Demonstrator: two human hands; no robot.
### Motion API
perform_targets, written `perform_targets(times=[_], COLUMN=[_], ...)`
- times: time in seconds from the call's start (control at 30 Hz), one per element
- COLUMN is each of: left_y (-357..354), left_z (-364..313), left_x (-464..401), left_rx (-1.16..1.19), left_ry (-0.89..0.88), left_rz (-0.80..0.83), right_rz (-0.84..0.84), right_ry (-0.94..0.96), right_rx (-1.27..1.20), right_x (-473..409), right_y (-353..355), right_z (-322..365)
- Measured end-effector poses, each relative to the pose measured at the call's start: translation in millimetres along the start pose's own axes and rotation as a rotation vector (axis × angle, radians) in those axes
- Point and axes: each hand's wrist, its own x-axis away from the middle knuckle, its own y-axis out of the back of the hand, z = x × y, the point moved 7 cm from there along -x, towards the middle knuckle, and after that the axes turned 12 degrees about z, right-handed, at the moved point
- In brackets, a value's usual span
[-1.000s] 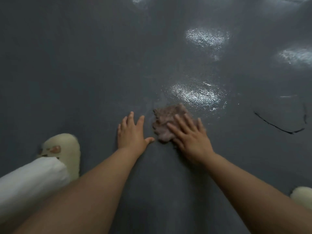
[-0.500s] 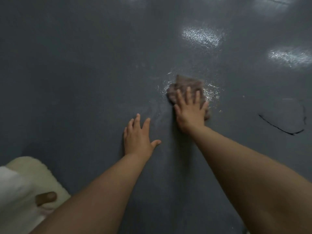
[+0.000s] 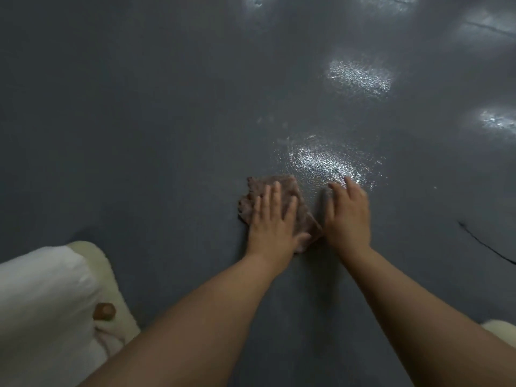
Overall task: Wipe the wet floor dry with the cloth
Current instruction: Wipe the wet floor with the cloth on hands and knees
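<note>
Much of the brown cloth [image 3: 282, 202] lies hidden under the left hand [image 3: 275, 222]; only its far edge, its left side and a corner poking out toward the right hand [image 3: 347, 216] can be seen. The right hand is blurred, so whether its palm touches the floor [image 3: 139, 121] cannot be told. At the lower left a white trouser leg [image 3: 42, 308] is cut off by the frame edge and covers part of a cream fluffy slipper [image 3: 111, 303], which bears a small brown patch. A second cream slipper [image 3: 499, 333] shows only as a sliver at the lower right, behind the right forearm.

The left hand presses flat on the cloth, fingers straight and slightly spread, thumb out toward the right. The right hand holds nothing; its fingers are extended and close together, reaching to the near edge of a glistening wet patch [image 3: 326, 163] just beyond the cloth (the cloth's far right corner nearly meets that patch).

The floor is dark grey. Farther off to the right lie two more shiny patches [image 3: 360, 78], well apart from the hands, and fainter sheen runs along the top edge. A thin black curved line [image 3: 483, 245] marks the floor at the right, running out of frame.
</note>
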Motion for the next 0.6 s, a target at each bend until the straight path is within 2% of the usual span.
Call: perform_targets(times=[0.03, 0.13, 0.27, 0.33, 0.47, 0.53, 0.6], left_y=[-12.1, -15.7, -1.2, 13.6, 22.8, 23.7, 24.8], left_z=[-11.6, -18.1, 7.9, 50.5, 121.1, 108.9, 73.3], left_x=[-1.0, -6.7, -36.7, -52.7, -58.7, -57.6, -62.0], left_rx=[-0.059, -0.068, -0.144, -0.125, 0.185, 0.219, 0.154], left_ry=[-0.008, 0.028, -0.105, 0.019, 0.461, 0.495, 0.345], left_rz=[0.089, 0.099, 0.157, 0.149, 0.085, 0.072, 0.082], right_rz=[-0.003, 0.0, 0.025, 0.049, 0.07, 0.077, 0.074], right_ry=[-0.028, -0.063, -0.111, -0.133, -0.158, -0.183, -0.2], right_rx=[0.027, 0.115, 0.195, 0.21, 0.205, 0.2, 0.196], right_x=[-2.3, -5.2, -5.4, -3.8, -4.5, -5.3, -5.2], right_y=[-0.4, -5.0, -13.5, -16.0, -15.5, -13.5, -12.3], right_z=[-5.0, -10.0, -14.0, -16.7, -20.2, -22.1, -22.3])
